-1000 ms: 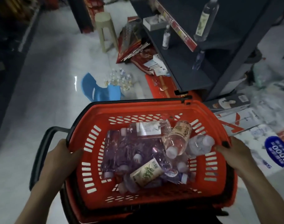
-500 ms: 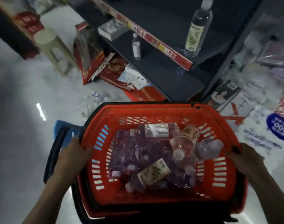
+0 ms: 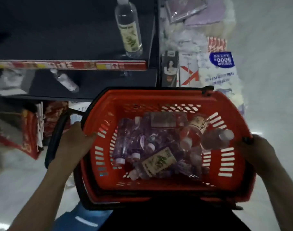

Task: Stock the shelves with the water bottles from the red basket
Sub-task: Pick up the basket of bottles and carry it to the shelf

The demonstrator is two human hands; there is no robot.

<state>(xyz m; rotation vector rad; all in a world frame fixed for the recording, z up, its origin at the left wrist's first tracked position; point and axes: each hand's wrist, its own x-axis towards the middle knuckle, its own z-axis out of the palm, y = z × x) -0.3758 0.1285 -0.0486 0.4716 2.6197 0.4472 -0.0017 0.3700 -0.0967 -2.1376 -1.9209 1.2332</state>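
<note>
Red basket [image 3: 159,95]: I see it held up in front of me, just below the dark shelves [image 3: 67,30].
Water bottles [image 3: 152,144]: a heap of them lies on their sides in the bottom of the basket. Some have purple wrap and some have a tan label.
Left hand [image 3: 75,140]: it grips the left rim of the basket, with its fingers [image 3: 90,136] curled over the edge. It is right beside the black handle [image 3: 59,130], which hangs out to the left.
Right hand [image 3: 257,150]: it grips the right rim, fingers clamped on it.
Upper shelf: one tall bottle [image 3: 129,30] stands near the right end, behind a red price strip [image 3: 72,65].
Lower shelf: one small bottle [image 3: 64,80] sits there.
Floor [image 3: 267,47]: pale and shiny.
Right of the shelves: white packs [image 3: 217,77] are piled on the floor.
Left, low down: red boxes [image 3: 30,130] lean by the shelves.
Hard to see: the room is dim and the picture is smeared. I cannot count the bottles or read the labels. A white box [image 3: 10,80] on the lower shelf is a blur. A blue thing [image 3: 85,217] by my left arm is half hidden, and I cannot tell what it is. Both arms are cut off at the bottom edge.
</note>
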